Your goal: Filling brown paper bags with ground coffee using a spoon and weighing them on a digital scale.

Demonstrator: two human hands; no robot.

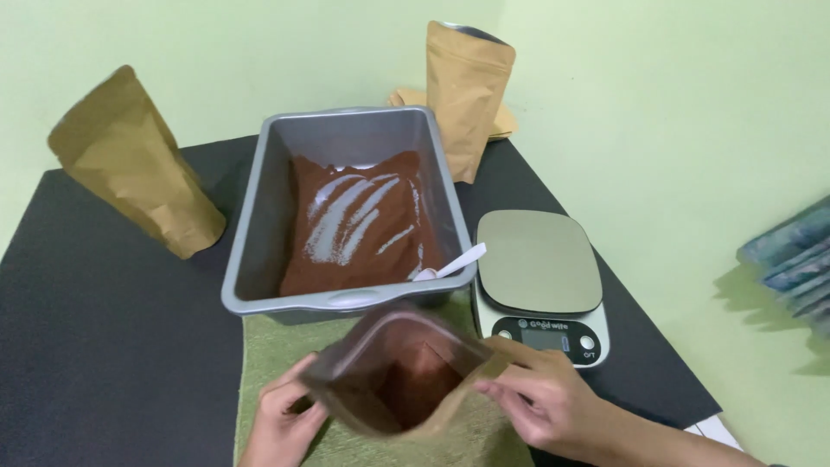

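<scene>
My left hand (281,424) and my right hand (540,398) hold open the mouth of a brown paper pouch (393,376) over a green cloth (285,346). Brown powder lies in the bottom of the pouch. Just beyond it stands a grey rectangular pan (259,216) with brown powder (354,225) spread thin, bare streaks showing through. A white spoon (454,264) rests in the pan's near right corner, its handle on the rim.
A digital kitchen scale (540,281) sits right of the pan. One filled brown pouch (134,164) stands at the left, another (467,91) behind the pan, with flat pouches (501,121) behind it. The black table (104,329) ends at the right, by blue items (795,259).
</scene>
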